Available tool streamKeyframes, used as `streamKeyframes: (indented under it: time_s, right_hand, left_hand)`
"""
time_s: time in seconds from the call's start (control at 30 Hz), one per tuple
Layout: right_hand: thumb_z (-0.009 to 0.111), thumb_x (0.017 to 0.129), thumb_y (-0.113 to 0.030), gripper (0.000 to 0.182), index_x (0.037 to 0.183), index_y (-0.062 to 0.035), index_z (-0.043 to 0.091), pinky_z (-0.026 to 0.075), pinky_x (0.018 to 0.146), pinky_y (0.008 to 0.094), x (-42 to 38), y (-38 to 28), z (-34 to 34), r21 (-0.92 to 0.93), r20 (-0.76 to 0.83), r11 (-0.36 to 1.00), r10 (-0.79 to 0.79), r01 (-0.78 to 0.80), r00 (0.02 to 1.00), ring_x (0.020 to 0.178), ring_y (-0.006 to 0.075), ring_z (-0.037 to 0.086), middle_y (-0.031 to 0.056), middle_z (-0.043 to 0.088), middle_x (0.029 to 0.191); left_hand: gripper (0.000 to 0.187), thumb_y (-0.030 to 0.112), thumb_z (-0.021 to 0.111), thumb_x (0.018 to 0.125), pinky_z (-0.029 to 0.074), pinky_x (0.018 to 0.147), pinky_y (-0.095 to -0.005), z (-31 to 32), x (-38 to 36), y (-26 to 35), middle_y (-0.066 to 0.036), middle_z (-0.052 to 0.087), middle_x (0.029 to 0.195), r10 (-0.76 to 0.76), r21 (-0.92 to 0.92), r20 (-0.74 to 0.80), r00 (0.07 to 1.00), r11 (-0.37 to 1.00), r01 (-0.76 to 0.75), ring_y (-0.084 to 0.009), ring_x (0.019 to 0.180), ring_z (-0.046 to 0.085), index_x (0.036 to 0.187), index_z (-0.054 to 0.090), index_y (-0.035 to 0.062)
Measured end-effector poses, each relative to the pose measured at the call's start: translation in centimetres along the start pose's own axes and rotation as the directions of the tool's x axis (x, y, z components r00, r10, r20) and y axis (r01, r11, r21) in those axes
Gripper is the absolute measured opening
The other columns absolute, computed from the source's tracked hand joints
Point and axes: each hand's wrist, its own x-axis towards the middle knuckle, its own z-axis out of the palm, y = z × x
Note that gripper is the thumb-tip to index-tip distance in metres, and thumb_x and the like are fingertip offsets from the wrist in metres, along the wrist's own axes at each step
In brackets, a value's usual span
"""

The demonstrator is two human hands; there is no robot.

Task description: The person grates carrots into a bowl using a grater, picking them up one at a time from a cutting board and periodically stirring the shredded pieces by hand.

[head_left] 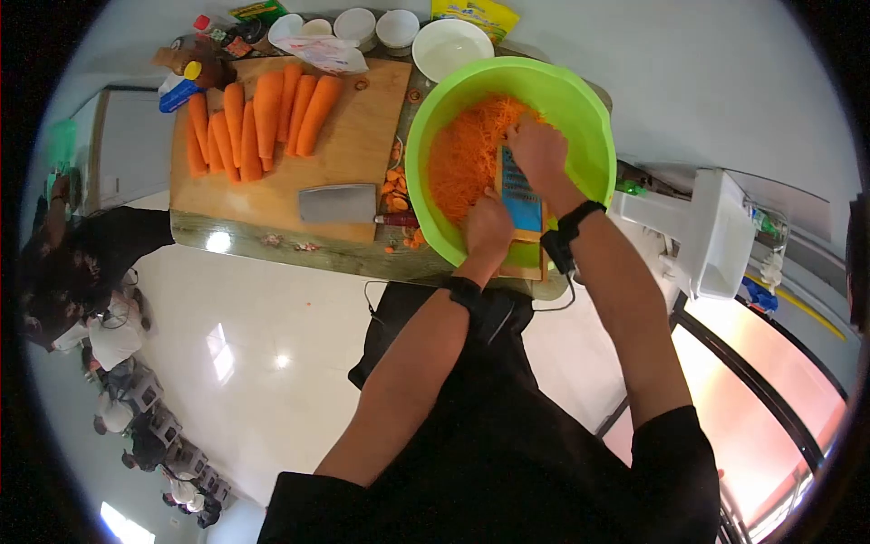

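A grater with a blue plate and wooden frame slants into a large lime-green basin, its lower end over the near rim. My left hand is closed on the grater's left edge. Over the grater's upper part, my right hand is closed, fingers pointing down; whatever it holds is hidden beneath it. Shredded carrot heaps across the left and far side of the basin. Just left of the basin lies a cleaver, its dark red handle pointing toward the rim.
Several peeled carrots lie on a wooden cutting board. Carrot scraps sit between board and basin. Bowls, a white one among them, line the wall. A white sink stands right; other people are at far left.
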Motion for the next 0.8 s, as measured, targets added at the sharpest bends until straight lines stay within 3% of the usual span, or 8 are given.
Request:
streamKeyframes:
  time_s: [0.03,0.23,0.33,0.47,0.57,0.63,0.73,0.8]
  right_hand:
    - [0.056,0.088,-0.036,0.034,0.095,-0.0038,0.066,0.054,0.065,0.0524,0.6,0.0,0.0,-0.032,0.039,0.999,-0.008,0.009,0.999,0.071,0.0386,0.068,0.0206,0.068,0.074]
    - [0.055,0.088,-0.036,0.034,0.098,-0.0048,0.063,0.053,0.060,0.0516,-3.5,0.2,-1.9,-0.030,0.034,0.998,-0.053,0.054,0.998,0.068,0.0385,0.067,0.0193,0.067,0.070]
    - [0.055,0.088,-0.035,0.031,0.098,-0.0064,0.062,0.053,0.059,0.0515,-8.0,-0.5,-4.1,-0.021,0.086,1.000,0.007,-0.005,0.996,0.063,0.0396,0.065,0.0191,0.065,0.065]
    - [0.055,0.088,-0.033,0.025,0.093,-0.0092,0.060,0.052,0.055,0.0505,-13.7,-1.2,-6.2,-0.003,0.141,1.000,0.021,-0.020,0.990,0.058,0.0389,0.064,0.0199,0.063,0.062]
    - [0.055,0.088,-0.031,0.023,0.089,-0.0084,0.059,0.051,0.051,0.0489,-15.2,-2.3,-7.7,0.004,0.132,0.999,0.051,-0.052,0.990,0.054,0.0383,0.063,0.0196,0.061,0.059]
    - [0.055,0.089,-0.031,0.023,0.087,-0.0081,0.059,0.051,0.049,0.0486,-14.8,-1.9,-6.7,-0.029,0.096,0.999,0.017,-0.014,0.995,0.053,0.0382,0.063,0.0193,0.061,0.058]
    - [0.055,0.089,-0.030,0.023,0.085,-0.0077,0.059,0.051,0.048,0.0484,-13.0,-1.2,-5.0,-0.052,0.027,0.998,-0.041,0.042,0.999,0.052,0.0381,0.063,0.0186,0.060,0.056]
    - [0.055,0.088,-0.030,0.023,0.084,-0.0076,0.059,0.051,0.048,0.0484,-10.9,-1.0,-4.3,-0.037,-0.009,0.997,-0.074,0.074,0.997,0.053,0.0379,0.063,0.0182,0.060,0.056]
  left_hand:
    - [0.030,0.016,0.047,0.096,0.056,0.071,-0.0483,-0.4,-0.2,-0.1,-0.024,0.066,0.086,-0.032,0.022,0.166,0.986,0.999,0.029,-0.0411,0.080,0.067,0.111,0.057,-0.0079]
    - [0.031,0.017,0.048,0.096,0.057,0.064,-0.0493,-3.1,-0.5,2.1,-0.023,0.067,0.087,-0.270,-0.207,0.254,0.929,0.923,0.325,-0.0399,0.077,0.069,0.112,0.057,-0.0076]
    - [0.038,0.021,0.042,0.103,0.052,0.040,-0.0391,-2.3,-0.5,1.4,-0.021,0.066,0.074,-0.140,0.007,0.211,0.967,0.990,0.142,-0.0308,0.056,0.066,0.114,0.057,-0.0120]
    - [0.047,0.020,0.048,0.102,0.052,0.038,-0.0352,-1.5,0.1,0.6,-0.019,0.066,0.076,-0.021,0.122,0.222,0.975,0.993,-0.007,-0.0270,0.054,0.065,0.134,0.039,-0.0132]
    - [0.046,0.022,0.048,0.102,0.052,0.038,-0.0359,-1.9,-0.1,0.4,-0.019,0.066,0.075,-0.076,-0.061,0.369,0.926,0.992,0.106,-0.0276,0.054,0.065,0.130,0.043,-0.0133]
    - [0.043,0.032,0.050,0.100,0.056,0.055,-0.0464,-1.8,-0.6,0.7,-0.026,0.064,0.069,-0.121,-0.165,0.144,0.982,0.976,0.144,-0.0389,0.063,0.066,0.082,0.064,-0.0048]
    - [0.047,0.030,0.042,0.102,0.056,0.057,-0.0485,-3.0,-0.5,1.1,-0.026,0.064,0.068,-0.203,-0.422,0.300,0.932,0.848,0.321,-0.0409,0.063,0.065,0.080,0.063,-0.0051]
    - [0.050,0.030,0.038,0.104,0.056,0.059,-0.0496,-1.6,-0.6,0.9,-0.027,0.064,0.068,-0.149,-0.326,0.167,0.975,0.925,0.197,-0.0425,0.064,0.065,0.079,0.064,-0.0052]
